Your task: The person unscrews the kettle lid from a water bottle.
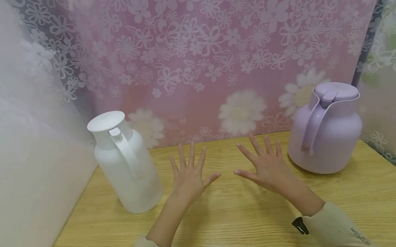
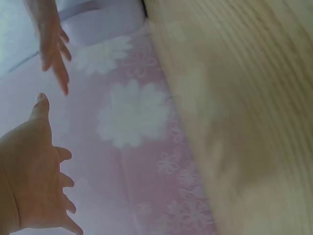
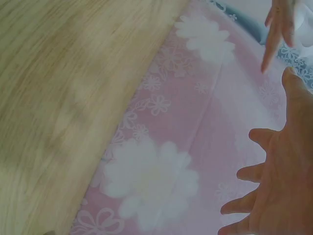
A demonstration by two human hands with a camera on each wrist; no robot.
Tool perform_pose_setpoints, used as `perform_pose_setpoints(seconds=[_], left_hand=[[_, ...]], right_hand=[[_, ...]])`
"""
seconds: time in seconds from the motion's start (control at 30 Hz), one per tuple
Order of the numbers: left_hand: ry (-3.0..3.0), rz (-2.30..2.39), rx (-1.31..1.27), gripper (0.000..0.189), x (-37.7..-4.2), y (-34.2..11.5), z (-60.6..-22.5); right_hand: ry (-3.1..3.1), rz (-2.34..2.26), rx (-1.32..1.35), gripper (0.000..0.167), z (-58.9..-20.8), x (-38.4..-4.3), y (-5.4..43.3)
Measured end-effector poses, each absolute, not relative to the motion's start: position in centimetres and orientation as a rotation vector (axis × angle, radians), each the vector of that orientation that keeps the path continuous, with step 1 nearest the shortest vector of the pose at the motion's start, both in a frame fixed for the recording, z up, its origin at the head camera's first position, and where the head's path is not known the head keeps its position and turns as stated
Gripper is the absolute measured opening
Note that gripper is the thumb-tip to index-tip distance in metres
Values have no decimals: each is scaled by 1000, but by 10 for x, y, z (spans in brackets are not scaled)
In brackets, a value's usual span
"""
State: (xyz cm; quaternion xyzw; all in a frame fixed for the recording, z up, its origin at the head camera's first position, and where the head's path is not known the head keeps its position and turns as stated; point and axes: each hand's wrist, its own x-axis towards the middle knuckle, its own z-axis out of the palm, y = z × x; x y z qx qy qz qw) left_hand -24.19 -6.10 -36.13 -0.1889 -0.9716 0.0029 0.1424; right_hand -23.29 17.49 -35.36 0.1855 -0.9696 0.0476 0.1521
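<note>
While hands (image 1: 188, 178) spread, white jug (image 1: 123, 178) and lilac jug (image 1: 338, 135) (handles (image 1: 127, 154) nearside) stand upright.

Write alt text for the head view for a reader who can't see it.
A person's left hand and right hand, both spread wide and empty, extend over a wood-grain table between a white jug on the left and a lilac jug on the right. A pink floral backdrop stands behind.

Soft, even light fills the head view, where glare burns a white spot on the table (image 1: 233, 218) at bottom center and faint shadows fall below the hands (image 1: 189, 181). Both wrist views appear hazy and soft-focused, washed pale at upper left in the left, upper right in the right.
</note>
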Motion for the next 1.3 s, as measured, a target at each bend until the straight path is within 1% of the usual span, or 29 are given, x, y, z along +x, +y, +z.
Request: perform_pose_setpoints(seconds=[0.2,0.33,0.57,0.73,0.93,1.1,1.3], left_hand=[[-2540,-14,-697,86,-221,-67,-338],[-2343,-101,-765,83,-205,-82,-318],[-2207,-213,-625,77,-189,-131,-297],[-2124,-278,-528,75,-189,-172,-301],[-2132,-377,-380,80,-196,-210,-312],[-2154,-517,-283,85,-205,-232,-326],[-2068,-612,-280,83,-217,-244,-349]], right_hand=[[-2717,136,561,79,-345,-235,168],[-2685,181,599,79,-337,-237,159],[-2655,287,711,79,-320,-240,131],[-2598,384,816,78,-320,-246,110],[-2521,503,924,79,-332,-258,87],[-2485,662,989,82,-346,-269,64],[-2510,920,1041,83,-364,-280,38]])
